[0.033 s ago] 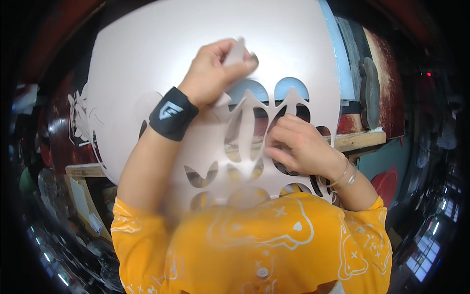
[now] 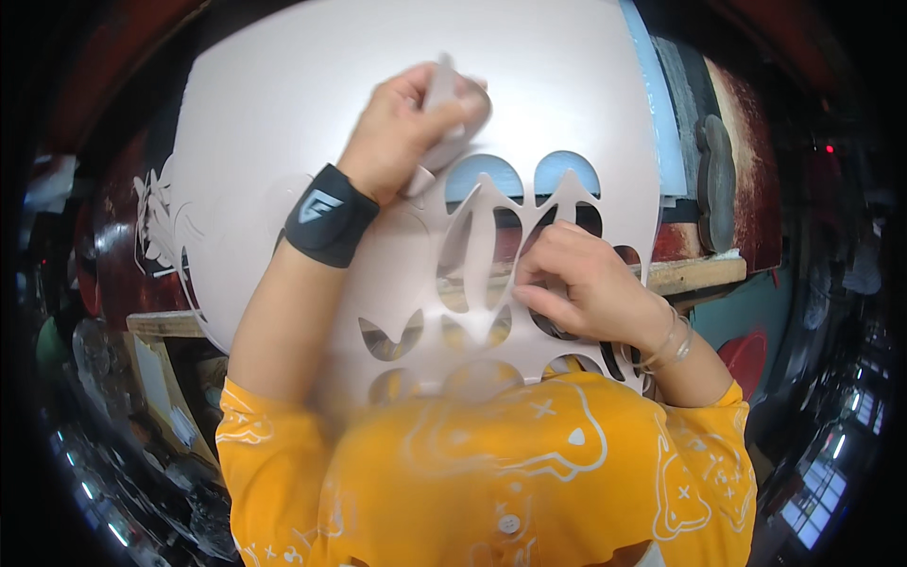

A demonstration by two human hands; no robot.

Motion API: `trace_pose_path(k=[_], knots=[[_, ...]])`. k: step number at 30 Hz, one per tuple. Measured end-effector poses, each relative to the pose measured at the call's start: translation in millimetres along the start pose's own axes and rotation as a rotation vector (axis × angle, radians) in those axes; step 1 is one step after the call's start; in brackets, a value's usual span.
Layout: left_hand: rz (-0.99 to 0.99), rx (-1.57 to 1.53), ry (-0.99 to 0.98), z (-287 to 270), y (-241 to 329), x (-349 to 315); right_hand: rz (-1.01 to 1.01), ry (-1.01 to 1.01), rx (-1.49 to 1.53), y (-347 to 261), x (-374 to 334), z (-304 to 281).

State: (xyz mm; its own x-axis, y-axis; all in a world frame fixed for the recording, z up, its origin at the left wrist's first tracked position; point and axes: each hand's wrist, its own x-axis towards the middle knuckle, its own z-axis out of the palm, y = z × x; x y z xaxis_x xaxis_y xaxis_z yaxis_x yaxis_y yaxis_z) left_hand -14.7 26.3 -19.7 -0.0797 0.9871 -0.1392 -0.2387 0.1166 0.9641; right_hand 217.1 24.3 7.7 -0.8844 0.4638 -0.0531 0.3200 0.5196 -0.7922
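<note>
One large pale sheet (image 2: 283, 104) lies on the bench (image 2: 699, 274); two rounded cut-outs (image 2: 567, 175) in it show blue. The left hand (image 2: 392, 132) is clamped on blurred pale material (image 2: 440, 83) above the sheet — how many pieces, I cannot tell. The right hand (image 2: 586, 283) curls over other cut-outs; whether it grips, I cannot tell. One black wristband (image 2: 329, 217) bears one light emblem; marks on the blue layer (image 2: 664, 123) are illegible.
</note>
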Motion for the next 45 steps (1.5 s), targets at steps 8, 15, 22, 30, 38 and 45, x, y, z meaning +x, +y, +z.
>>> trace_pose_path(k=[8,15,22,30,38,45], knots=[[0.492,0.927,0.035,-59,24,-92,0.554,-0.388,0.689,-20,36,22],[0.068,0.876,0.154,-20,-20,-106,0.582,0.027,0.359,-9,40,40],[0.316,0.788,0.064,-38,-24,-108,0.313,0.234,-0.28,-3,60,44],[0.075,0.08,0.192,-61,-8,-143,0.183,0.393,0.828,-13,0,50],[0.219,0.382,0.276,-44,-18,-140,0.427,0.301,0.204,-18,25,83],[0.421,1.05,0.338,-15,-30,-123,0.307,0.268,1.319,0,36,90]])
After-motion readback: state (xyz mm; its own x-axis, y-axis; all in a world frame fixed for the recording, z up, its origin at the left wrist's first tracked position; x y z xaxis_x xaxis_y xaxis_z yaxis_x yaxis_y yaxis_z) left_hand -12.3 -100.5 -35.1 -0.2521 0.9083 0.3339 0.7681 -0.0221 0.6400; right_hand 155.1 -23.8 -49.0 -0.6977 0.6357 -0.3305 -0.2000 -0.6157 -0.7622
